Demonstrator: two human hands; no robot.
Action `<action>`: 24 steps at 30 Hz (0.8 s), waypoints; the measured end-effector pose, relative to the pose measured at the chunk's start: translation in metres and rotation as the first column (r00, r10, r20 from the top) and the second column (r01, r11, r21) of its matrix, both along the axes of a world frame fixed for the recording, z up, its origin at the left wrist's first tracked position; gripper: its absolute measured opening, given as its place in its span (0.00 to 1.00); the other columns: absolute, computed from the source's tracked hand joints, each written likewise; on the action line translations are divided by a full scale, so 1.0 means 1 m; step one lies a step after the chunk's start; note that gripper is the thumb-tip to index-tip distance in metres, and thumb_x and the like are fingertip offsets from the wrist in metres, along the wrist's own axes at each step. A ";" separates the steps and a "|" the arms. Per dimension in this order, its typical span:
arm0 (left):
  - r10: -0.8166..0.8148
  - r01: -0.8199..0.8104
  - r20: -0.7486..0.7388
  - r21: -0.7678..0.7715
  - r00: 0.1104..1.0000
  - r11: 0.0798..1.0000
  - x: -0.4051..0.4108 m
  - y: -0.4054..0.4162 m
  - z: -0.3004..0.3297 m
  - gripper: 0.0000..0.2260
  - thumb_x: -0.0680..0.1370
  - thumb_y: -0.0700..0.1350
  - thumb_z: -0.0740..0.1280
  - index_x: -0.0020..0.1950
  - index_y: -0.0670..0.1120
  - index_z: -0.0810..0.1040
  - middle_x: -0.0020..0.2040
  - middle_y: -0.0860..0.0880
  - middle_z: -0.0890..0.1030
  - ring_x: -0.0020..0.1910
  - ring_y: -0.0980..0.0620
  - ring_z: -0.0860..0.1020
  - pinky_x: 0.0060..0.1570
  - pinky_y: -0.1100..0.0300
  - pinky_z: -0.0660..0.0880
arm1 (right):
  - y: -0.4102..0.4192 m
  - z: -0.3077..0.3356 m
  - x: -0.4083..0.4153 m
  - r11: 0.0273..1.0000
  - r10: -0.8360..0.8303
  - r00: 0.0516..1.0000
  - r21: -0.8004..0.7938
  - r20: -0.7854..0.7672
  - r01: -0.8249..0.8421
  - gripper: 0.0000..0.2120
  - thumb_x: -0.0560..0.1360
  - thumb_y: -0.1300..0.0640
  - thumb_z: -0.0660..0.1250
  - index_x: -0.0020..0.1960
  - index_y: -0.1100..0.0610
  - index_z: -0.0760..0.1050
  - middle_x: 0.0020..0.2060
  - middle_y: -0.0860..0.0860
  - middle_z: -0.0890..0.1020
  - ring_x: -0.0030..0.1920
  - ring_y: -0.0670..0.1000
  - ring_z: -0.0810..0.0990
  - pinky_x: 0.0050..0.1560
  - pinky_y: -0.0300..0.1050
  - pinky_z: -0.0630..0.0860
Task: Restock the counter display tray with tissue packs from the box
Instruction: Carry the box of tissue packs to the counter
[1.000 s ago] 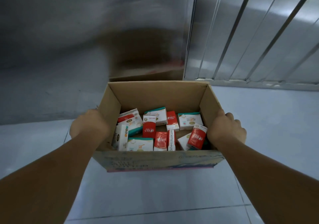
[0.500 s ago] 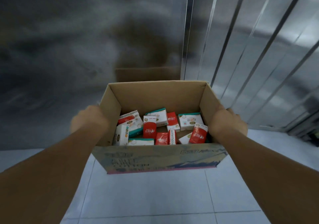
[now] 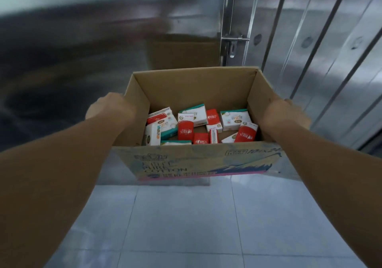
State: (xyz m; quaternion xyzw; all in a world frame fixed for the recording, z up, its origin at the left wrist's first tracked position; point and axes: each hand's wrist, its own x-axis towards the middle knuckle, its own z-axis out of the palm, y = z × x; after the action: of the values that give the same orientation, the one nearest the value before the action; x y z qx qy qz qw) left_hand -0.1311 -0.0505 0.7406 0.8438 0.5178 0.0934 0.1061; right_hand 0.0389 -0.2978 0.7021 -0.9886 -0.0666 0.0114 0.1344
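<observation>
An open cardboard box (image 3: 198, 162) hangs in the air in front of me, carried between both hands. My left hand (image 3: 109, 108) grips its left wall from outside, and my right hand (image 3: 285, 112) grips the right wall. Inside lie several tissue packs, red ones (image 3: 185, 131) and white ones with teal edges (image 3: 234, 119), jumbled on the box floor. No display tray or counter is in view.
Pale floor tiles (image 3: 186, 226) lie below the box. A shiny metal wall (image 3: 82, 50) fills the left, blurred, with the box's reflection in it. On the right stands a metal door with vertical bars and a latch (image 3: 233, 40).
The box has risen from near the floor while both hands keep their hold. The view has tilted up and swung right, bringing the door latch into sight.
</observation>
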 end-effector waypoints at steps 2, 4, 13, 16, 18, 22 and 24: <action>0.009 -0.009 0.011 0.030 1.000 0.999 -0.020 -0.004 0.019 0.18 0.83 0.48 0.56 0.34 0.43 0.66 0.33 0.42 0.72 0.31 0.46 0.71 0.41 0.50 0.71 | -0.006 0.019 -0.021 1.000 -0.005 0.999 0.007 0.042 0.005 0.19 0.77 0.58 0.66 0.68 0.58 0.72 0.62 0.59 0.75 0.62 0.64 0.75 0.59 0.60 0.73; 0.005 -0.006 0.007 0.078 1.000 0.997 -0.044 -0.008 0.031 0.15 0.82 0.47 0.56 0.38 0.42 0.69 0.34 0.42 0.73 0.32 0.44 0.72 0.41 0.49 0.72 | -0.014 0.030 -0.044 1.000 0.009 0.998 0.018 0.070 -0.010 0.18 0.77 0.58 0.66 0.67 0.58 0.72 0.61 0.60 0.75 0.61 0.64 0.76 0.59 0.60 0.75; 0.002 -0.008 0.035 0.178 0.999 0.984 -0.164 -0.058 0.096 0.13 0.82 0.49 0.57 0.45 0.42 0.75 0.34 0.45 0.72 0.37 0.42 0.74 0.39 0.51 0.70 | -0.066 0.096 -0.145 0.997 0.071 0.987 0.021 0.144 -0.075 0.14 0.79 0.55 0.61 0.64 0.57 0.72 0.55 0.59 0.77 0.55 0.62 0.78 0.51 0.56 0.76; 0.014 -0.027 0.065 0.203 0.998 0.979 -0.201 -0.094 0.121 0.09 0.82 0.47 0.58 0.46 0.45 0.73 0.38 0.43 0.74 0.43 0.39 0.75 0.41 0.50 0.68 | -0.092 0.116 -0.172 0.993 0.098 0.987 0.047 0.130 -0.105 0.14 0.79 0.56 0.61 0.64 0.57 0.73 0.56 0.58 0.77 0.56 0.62 0.78 0.48 0.53 0.72; 0.029 -0.050 0.087 0.254 0.996 0.966 -0.226 -0.116 0.126 0.10 0.82 0.47 0.58 0.50 0.43 0.76 0.44 0.40 0.77 0.48 0.37 0.77 0.41 0.50 0.68 | -0.114 0.120 -0.191 0.990 0.115 0.983 0.061 0.140 -0.125 0.14 0.78 0.56 0.62 0.63 0.56 0.74 0.55 0.58 0.78 0.55 0.61 0.78 0.47 0.52 0.73; 0.041 -0.078 0.118 0.325 0.992 0.942 -0.284 -0.163 0.121 0.19 0.83 0.51 0.51 0.51 0.44 0.79 0.38 0.43 0.76 0.40 0.40 0.75 0.39 0.51 0.68 | -0.161 0.123 -0.229 0.982 0.166 0.972 0.061 0.166 -0.178 0.14 0.76 0.56 0.65 0.61 0.55 0.74 0.53 0.56 0.79 0.52 0.60 0.79 0.49 0.53 0.76; 0.046 -0.087 0.127 0.338 0.991 0.937 -0.310 -0.188 0.122 0.20 0.83 0.52 0.50 0.50 0.44 0.79 0.39 0.43 0.77 0.39 0.40 0.75 0.38 0.51 0.69 | -0.184 0.127 -0.248 0.978 0.197 0.971 0.042 0.133 -0.204 0.12 0.74 0.58 0.67 0.57 0.56 0.75 0.48 0.56 0.79 0.49 0.59 0.79 0.48 0.53 0.79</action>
State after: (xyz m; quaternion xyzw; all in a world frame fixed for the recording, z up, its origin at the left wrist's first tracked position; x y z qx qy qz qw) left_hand -0.4413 -0.2382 0.8625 0.8244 0.5147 0.2349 -0.0153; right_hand -0.2092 -0.4815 0.8293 -0.9715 -0.1748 -0.0406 0.1551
